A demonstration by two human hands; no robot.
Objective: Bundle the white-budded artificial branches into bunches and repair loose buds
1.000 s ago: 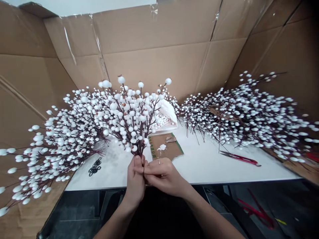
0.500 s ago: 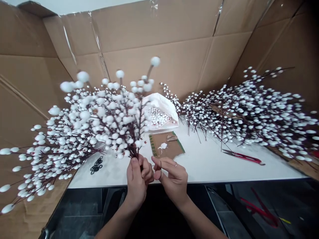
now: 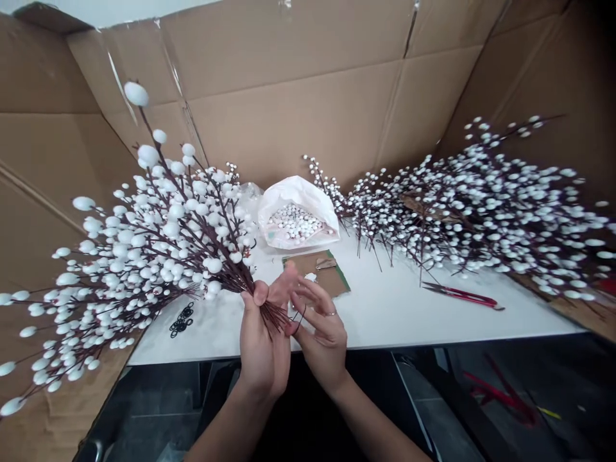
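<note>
A bundle of white artificial berry stems (image 3: 192, 224) leans to the left, its brown stem ends coming out below my grip. My left hand (image 3: 265, 343) holds the stems, thumb across them, while its other fingers are partly blurred. Close beside the cut ends, my right hand (image 3: 321, 333) has a thin black rubber band (image 3: 301, 314) looped on its thumb and fingers. The band is beside the stem ends; whether it touches them I cannot tell.
Black rubber bands (image 3: 181, 321) lie at the left. A white bag (image 3: 298, 186) of loose berries stands behind a cardboard piece (image 3: 332, 282). Red-handled snips (image 3: 464, 296) lie right, before piled berry stems (image 3: 462, 212). More stems (image 3: 96, 321) lie left. Cardboard walls (image 3: 298, 115) enclose the table (image 3: 385, 314).
The bundle has tilted left, and its stem ends now show below my left hand. My right hand has moved slightly left with the rubber band, its fingers spread more.
</note>
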